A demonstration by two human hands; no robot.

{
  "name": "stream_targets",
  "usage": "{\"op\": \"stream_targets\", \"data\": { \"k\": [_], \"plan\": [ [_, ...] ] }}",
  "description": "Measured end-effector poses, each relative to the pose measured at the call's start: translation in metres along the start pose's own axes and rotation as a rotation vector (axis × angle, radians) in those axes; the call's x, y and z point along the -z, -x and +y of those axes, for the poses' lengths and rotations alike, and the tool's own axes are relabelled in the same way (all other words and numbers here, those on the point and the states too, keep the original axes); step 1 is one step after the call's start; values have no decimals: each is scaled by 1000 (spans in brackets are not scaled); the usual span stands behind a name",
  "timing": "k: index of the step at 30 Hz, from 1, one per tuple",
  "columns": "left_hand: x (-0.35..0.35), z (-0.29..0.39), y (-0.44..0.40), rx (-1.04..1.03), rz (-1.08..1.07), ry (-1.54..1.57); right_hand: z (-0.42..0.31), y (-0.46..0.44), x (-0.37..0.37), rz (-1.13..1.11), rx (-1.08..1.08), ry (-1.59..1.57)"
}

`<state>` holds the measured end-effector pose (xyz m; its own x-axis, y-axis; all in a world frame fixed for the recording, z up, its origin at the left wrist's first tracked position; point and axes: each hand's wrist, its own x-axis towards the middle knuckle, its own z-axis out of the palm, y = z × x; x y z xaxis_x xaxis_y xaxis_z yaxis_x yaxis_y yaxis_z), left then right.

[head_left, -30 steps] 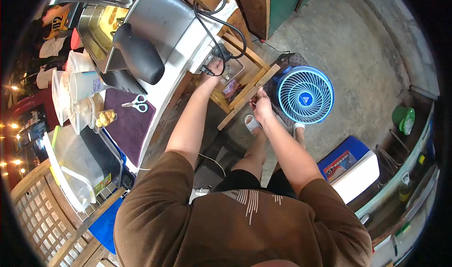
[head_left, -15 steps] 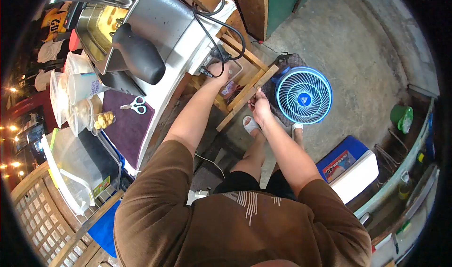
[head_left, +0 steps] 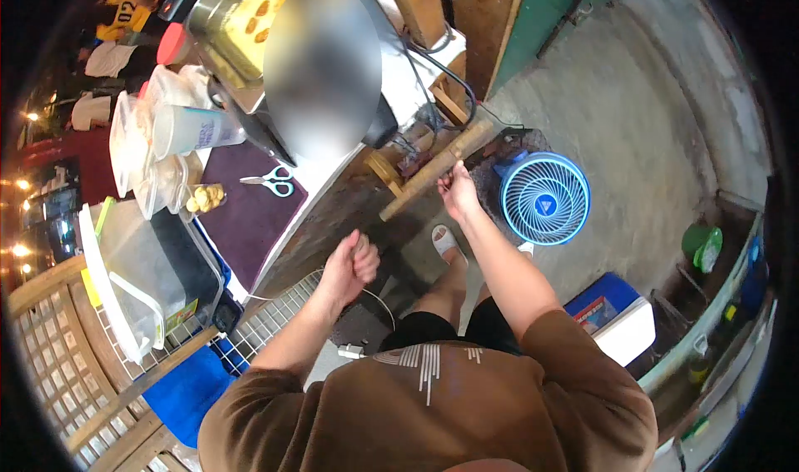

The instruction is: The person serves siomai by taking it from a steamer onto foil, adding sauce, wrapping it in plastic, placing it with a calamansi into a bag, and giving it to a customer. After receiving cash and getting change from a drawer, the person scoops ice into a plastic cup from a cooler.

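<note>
My left hand [head_left: 351, 270] hangs in front of the table with its fingers curled into a loose fist. Anything inside it is hidden. My right hand [head_left: 458, 193] has its fingers closed at the front edge of a wooden drawer [head_left: 424, 182], which sticks out part way from under the table. On the table, a pair of scissors [head_left: 275, 181] with pale blue handles lies on a dark purple cloth [head_left: 241, 210]. A plastic cup with writing [head_left: 196, 131] and several clear tubs stand beside the cloth. A blurred oval covers part of the tabletop.
A blue fan [head_left: 545, 199] stands on the floor right of the drawer. A blue and white cooler [head_left: 612, 314] sits nearer me. A clear storage box [head_left: 150, 280] is at the left. Behind the tubs is a metal tray of yellow liquid [head_left: 250, 27] with frying pieces.
My left hand has come out of the drawer and back toward me, now curled. The drawer has slid further in, with my right hand still at its front.
</note>
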<state>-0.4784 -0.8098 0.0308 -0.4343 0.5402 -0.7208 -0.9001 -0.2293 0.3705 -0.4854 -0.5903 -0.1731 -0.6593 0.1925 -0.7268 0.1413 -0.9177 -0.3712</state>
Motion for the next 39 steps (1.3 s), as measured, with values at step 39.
{"op": "stream_targets", "data": {
  "k": [39],
  "plan": [
    [-584, -262, -290, 294, -39, -237, -578, 371, 443, 318, 379, 1349]
  ]
}}
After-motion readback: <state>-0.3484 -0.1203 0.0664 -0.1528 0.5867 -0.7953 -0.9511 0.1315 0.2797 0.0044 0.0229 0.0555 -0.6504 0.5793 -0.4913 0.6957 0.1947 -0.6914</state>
